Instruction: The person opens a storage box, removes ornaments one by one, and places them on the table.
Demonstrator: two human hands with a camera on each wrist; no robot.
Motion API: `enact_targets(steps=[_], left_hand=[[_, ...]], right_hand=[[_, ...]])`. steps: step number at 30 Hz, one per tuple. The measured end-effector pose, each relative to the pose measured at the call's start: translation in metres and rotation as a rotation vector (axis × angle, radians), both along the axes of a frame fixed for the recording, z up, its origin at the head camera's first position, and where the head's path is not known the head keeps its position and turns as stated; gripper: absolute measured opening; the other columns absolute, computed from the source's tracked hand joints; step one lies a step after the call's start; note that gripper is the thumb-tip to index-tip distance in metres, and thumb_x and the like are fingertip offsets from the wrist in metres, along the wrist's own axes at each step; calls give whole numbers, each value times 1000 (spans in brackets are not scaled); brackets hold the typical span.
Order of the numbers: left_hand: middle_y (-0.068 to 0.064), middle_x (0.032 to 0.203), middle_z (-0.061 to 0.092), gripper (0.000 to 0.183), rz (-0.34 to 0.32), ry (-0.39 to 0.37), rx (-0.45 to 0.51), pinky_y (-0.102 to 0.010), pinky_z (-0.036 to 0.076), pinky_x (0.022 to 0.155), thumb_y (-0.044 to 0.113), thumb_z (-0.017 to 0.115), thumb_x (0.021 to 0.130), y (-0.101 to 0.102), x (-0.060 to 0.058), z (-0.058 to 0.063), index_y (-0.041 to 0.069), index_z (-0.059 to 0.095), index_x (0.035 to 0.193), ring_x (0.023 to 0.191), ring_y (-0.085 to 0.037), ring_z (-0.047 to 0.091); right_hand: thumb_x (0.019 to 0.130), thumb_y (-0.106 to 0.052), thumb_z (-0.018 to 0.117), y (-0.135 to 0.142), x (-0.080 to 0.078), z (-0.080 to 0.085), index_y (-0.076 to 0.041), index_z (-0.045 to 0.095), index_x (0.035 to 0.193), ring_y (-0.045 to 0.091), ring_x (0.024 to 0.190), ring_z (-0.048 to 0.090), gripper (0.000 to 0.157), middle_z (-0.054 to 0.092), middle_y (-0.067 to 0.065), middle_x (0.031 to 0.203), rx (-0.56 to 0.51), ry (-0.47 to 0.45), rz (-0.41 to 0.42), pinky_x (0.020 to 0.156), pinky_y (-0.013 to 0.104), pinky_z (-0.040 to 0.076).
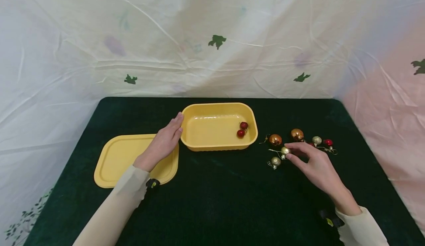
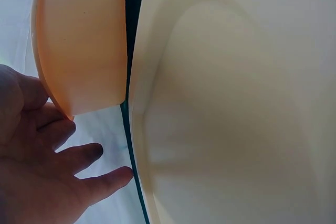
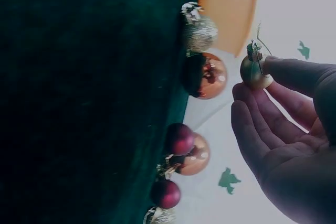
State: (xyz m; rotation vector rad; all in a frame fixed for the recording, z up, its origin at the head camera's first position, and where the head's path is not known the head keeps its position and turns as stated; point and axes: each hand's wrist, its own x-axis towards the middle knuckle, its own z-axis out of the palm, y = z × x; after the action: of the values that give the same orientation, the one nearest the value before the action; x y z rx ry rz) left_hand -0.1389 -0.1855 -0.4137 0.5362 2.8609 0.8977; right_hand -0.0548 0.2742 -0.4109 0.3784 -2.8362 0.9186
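Note:
A small gold Christmas bauble (image 1: 285,150) is pinched between the thumb and fingers of my right hand (image 1: 312,165), held above the table in the right wrist view, its cord loop sticking up. My left hand (image 1: 164,141) rests its fairly straight fingers against the left rim of a yellow plastic box (image 1: 212,144). Inside that box, at its right end, lie two dark red baubles (image 1: 240,133). Around the right hand lie a glittery gold bauble (image 1: 276,161), two copper baubles (image 1: 275,139), and further red baubles (image 1: 328,142) beside another glittery one (image 1: 317,140).
A yellow lid (image 1: 123,157) lies flat on the left of the table, partly under the left forearm. Dark green cloth (image 1: 216,201) covers the table. A pale curtain with leaf prints (image 1: 186,54) hangs behind and on both sides.

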Motion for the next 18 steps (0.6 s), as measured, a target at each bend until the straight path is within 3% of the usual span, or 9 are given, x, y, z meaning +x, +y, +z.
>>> enact_targets(steps=[8,18], left_hand=[[-7,173,15,58,3,-4,-6,-49,20,126,25,41,114,0,0,0,10,19,166,158,-27,18],[-7,173,15,59,2,-1,-14,-50,20,126,25,41,114,0,0,0,10,18,166,158,-28,18]], right_hand=[[99,-17,72,10,4,-11,-11,71,127,32,103,71,29,73,11,118,13,-11,10,84,57,58],[99,-16,72,20,6,-21,-11,71,127,29,101,71,28,73,9,119,46,-26,24,80,30,57]])
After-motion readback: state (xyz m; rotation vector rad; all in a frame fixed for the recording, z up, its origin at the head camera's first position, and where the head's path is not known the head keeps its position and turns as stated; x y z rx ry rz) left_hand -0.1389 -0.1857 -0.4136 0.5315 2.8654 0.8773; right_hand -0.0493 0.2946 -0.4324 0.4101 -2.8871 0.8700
